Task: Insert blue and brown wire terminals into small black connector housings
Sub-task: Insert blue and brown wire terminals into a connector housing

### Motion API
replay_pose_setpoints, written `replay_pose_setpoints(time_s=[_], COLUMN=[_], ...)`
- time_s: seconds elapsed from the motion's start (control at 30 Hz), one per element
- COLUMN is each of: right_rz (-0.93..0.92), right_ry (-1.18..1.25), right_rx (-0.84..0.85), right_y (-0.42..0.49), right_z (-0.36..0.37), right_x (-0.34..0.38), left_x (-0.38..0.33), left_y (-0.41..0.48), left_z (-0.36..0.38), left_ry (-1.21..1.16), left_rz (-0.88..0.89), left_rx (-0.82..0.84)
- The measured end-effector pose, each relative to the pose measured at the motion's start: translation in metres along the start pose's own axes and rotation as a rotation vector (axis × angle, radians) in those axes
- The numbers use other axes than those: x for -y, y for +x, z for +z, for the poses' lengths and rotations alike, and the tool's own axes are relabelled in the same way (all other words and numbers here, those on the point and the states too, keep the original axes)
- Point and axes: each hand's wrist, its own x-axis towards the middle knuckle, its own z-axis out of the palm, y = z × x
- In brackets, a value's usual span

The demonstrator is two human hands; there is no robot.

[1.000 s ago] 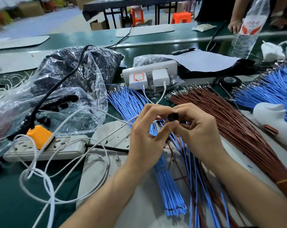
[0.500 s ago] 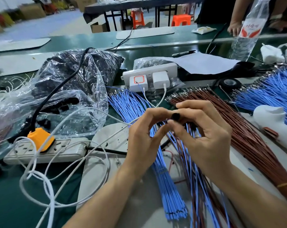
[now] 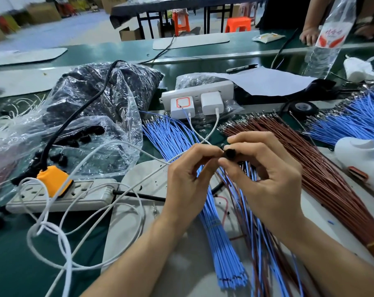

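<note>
At 9 o'clock, black parts (image 3: 83,136) are kept in a bag (image 3: 117,108). Blue wires (image 3: 171,136) are fanned at 11 o'clock. The left hand (image 3: 188,181) is pinched, thumb and forefinger, on the 9 o'clock end of the housing (image 3: 230,154); any wire between them is hidden. The housing's other end is gripped by the right hand (image 3: 269,181), above the mat (image 3: 139,221). Brown wires (image 3: 314,168) lie at 3 o'clock. 1 wire at a time should be lined up squarely with its hole and pushed straight until seated.

One camera on my head looks forward and down, close above my left hand (image 3: 187,189) and right hand (image 3: 275,187).
</note>
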Motion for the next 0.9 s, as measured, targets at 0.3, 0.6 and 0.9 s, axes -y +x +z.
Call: replay_pose_setpoints(time_s=[0.3,0.6,0.9], right_rz=[0.033,0.077,0.027], right_ry=[0.027,0.041,0.049], right_rx=[0.038,0.049,-0.001], right_y=[0.0003,-0.0019,-0.0030], right_z=[-0.0007,-0.0008,0.0008], right_x=[-0.0001,-0.0017,-0.0034], left_x=[0.0021,0.0031,-0.0003], left_y=[-0.0021,-0.0037,-0.0022], left_z=[0.0002,-0.0001,0.0008], left_ry=[-0.008,0.033,0.005], left_rz=[-0.038,-0.022,0.048], left_rx=[-0.014,-0.001,0.001])
